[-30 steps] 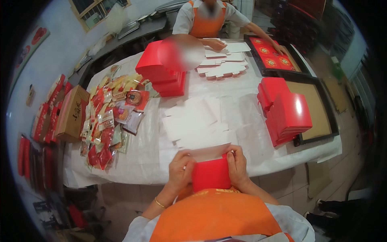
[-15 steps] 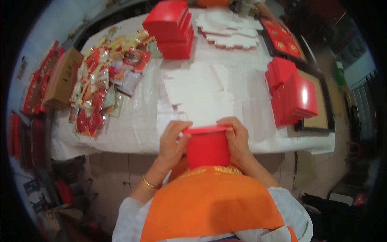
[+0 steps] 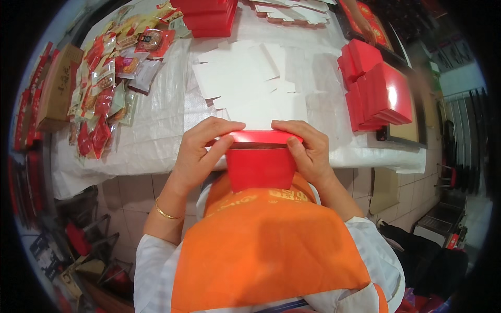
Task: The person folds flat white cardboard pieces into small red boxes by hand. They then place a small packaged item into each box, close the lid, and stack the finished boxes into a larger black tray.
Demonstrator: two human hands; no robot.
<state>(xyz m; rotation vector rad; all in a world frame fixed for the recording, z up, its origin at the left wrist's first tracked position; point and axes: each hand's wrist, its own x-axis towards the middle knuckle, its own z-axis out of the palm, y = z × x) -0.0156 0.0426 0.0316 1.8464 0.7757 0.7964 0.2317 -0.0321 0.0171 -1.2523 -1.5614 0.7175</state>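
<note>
Between my two hands is a red cardboard box (image 3: pixel 260 169), held close to my orange apron, with its front panel toward me. My left hand (image 3: pixel 204 148) grips its upper left corner, thumb at the front and fingers over the top edge. On the upper right corner my right hand (image 3: pixel 307 148) does the same. A dark gap shows between the top flap and the front panel. Just beyond my fingers, flat white card blanks (image 3: pixel 237 78) lie overlapping on the table.
Wrapped snack packets (image 3: pixel 107 78) are heaped at the left beside a brown carton (image 3: pixel 58 86). Red boxes stand stacked at the back (image 3: pixel 211 18) and at the right (image 3: pixel 383 94). More white blanks (image 3: pixel 297 13) lie at the back. Another person's hand (image 3: pixel 367 28) reaches over a dark-framed tray.
My view has tilted down, so the table sits higher in the picture. The box is still in both hands, its top flap now turned more into view. Another person's hand shows more over the tray.
</note>
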